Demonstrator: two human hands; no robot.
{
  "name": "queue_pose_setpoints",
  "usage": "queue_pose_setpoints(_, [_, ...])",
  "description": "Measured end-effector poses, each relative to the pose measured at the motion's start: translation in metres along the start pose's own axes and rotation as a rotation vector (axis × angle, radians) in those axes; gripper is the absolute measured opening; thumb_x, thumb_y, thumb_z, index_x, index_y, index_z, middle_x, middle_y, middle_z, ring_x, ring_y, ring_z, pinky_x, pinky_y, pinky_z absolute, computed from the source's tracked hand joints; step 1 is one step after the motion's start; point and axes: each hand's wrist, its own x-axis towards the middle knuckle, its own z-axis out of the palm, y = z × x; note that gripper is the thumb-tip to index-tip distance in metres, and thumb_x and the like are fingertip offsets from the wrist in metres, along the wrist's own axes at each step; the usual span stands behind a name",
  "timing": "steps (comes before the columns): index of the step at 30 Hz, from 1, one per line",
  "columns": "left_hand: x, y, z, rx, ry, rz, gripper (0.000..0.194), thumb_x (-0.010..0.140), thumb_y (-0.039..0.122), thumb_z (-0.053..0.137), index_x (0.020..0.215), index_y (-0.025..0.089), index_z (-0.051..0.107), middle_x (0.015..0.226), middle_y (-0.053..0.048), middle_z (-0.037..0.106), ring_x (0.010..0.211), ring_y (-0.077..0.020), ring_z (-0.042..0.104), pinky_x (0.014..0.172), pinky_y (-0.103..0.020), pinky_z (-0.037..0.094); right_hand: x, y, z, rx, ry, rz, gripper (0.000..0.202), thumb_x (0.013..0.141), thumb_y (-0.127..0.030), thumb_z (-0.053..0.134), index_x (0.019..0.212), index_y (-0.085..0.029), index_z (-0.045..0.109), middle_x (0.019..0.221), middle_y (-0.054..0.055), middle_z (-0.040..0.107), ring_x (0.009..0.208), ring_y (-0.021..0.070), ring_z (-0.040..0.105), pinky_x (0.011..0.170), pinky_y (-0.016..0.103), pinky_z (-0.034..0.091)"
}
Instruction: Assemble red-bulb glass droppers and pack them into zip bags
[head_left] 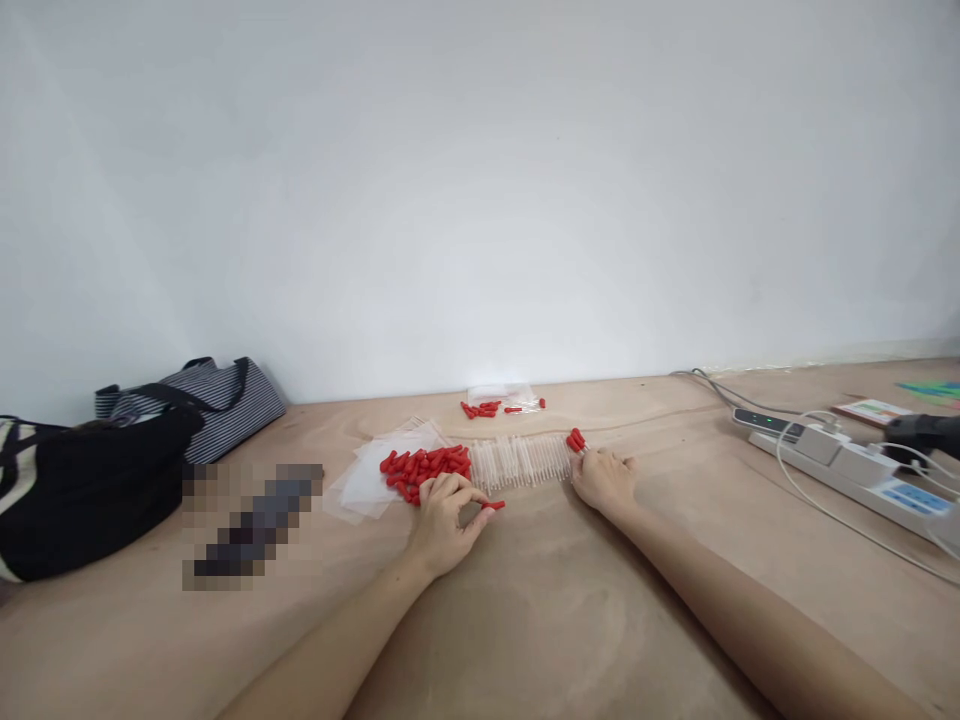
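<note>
My left hand (448, 520) pinches a small red piece (493, 506) between thumb and fingers, just in front of a pile of red pieces (424, 468). The pile lies partly on clear plastic bags (364, 480). To its right runs a row of thin clear sticks (521, 461), side by side on the table. At the row's right end my right hand (604, 478) has its fingers closed on clear sticks with red tips (576, 440). Its fingertips are partly hidden.
More red pieces (480, 410) lie by a small clear bag (499, 393) near the wall. A striped bag (225, 410) and a black bag (97, 490) stand left, beside a pixelated object (259, 525). At right is a power strip (862, 480) with cables.
</note>
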Motion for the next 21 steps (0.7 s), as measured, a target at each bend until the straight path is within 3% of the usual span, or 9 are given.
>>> queue_pose_setpoints(21, [-0.0005,0.0017,-0.0006,-0.025,-0.112,-0.024,0.01,0.075,0.03,0.054,0.076,0.023,0.061,0.082,-0.001,0.058,0.084,-0.019,0.049,0.08,-0.039,0.027,0.0078,0.0066,-0.0028,0.184,-0.108,0.065,0.029,0.075,-0.039,0.043,0.068,-0.021,0.065,0.078,0.007,0.067,0.081,0.0235,0.059,0.083,0.044,0.029])
